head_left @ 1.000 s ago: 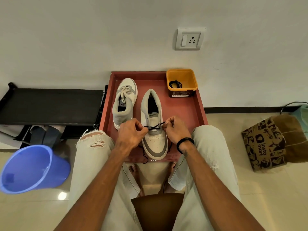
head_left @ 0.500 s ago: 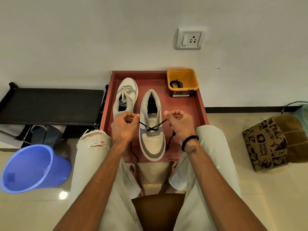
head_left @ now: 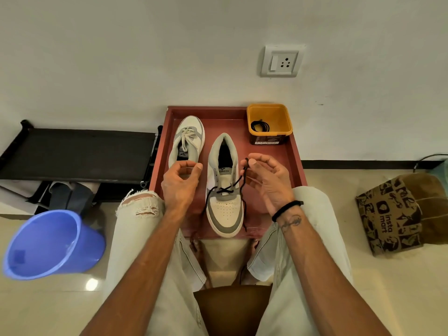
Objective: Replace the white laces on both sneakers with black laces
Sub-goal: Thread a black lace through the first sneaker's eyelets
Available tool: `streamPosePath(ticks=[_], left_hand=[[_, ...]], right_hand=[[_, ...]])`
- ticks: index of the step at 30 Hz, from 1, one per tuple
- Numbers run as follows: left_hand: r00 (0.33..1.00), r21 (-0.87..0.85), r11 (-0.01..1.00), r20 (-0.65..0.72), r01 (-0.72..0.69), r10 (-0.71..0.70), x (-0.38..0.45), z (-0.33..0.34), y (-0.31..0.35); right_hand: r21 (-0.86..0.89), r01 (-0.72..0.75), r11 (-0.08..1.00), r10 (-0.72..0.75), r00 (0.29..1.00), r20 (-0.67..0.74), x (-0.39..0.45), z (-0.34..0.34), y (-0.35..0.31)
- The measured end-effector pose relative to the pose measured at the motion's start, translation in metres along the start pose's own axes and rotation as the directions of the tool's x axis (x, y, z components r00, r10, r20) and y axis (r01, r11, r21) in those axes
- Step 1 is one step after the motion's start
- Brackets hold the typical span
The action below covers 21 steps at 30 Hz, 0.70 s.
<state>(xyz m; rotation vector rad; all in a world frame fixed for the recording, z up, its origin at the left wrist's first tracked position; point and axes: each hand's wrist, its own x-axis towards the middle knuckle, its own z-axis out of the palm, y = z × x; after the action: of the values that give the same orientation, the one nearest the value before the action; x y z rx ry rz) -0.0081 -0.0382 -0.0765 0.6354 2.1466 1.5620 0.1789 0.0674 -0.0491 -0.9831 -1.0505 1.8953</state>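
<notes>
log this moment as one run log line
step: lacing grey-white sneaker | right hand: pinches thin black lace | left hand: holds nothing visible | white-laced sneaker: untouched

I read "insta mart" printed on the brown paper bag [head_left: 390, 215]. Sneaker [head_left: 225, 190] tongue label [head_left: 223, 170]: roughly "elarro", first letter unclear. Label on the yellow tub [head_left: 269, 124]: too small to read.

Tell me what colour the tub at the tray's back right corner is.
Yellow-orange tub, seen clearly in the head view.
</notes>
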Motion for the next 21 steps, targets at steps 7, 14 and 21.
streamPosePath(ticks=[7,14,21], left_hand=[[0.947,0.460,0.883,0.314,-0.093,-0.063,-0.002,0.006,-0.018],[0.915,0.558,0.821,0.383,-0.118,-0.129,-0.002,0.004,-0.020],[0.822,-0.231,0.882,0.513,0.411,-0.249,-0.007,0.000,0.010]], right_hand=[[-0.065,0.023,0.998,-0.026,0.998,-0.050,0.002,-0.002,0.005],[-0.707,0.093,0.701,-0.201,0.977,-0.071,0.005,-0.001,0.016],[-0.710,0.116,0.695,-0.159,0.987,0.006,-0.003,0.005,0.014]])
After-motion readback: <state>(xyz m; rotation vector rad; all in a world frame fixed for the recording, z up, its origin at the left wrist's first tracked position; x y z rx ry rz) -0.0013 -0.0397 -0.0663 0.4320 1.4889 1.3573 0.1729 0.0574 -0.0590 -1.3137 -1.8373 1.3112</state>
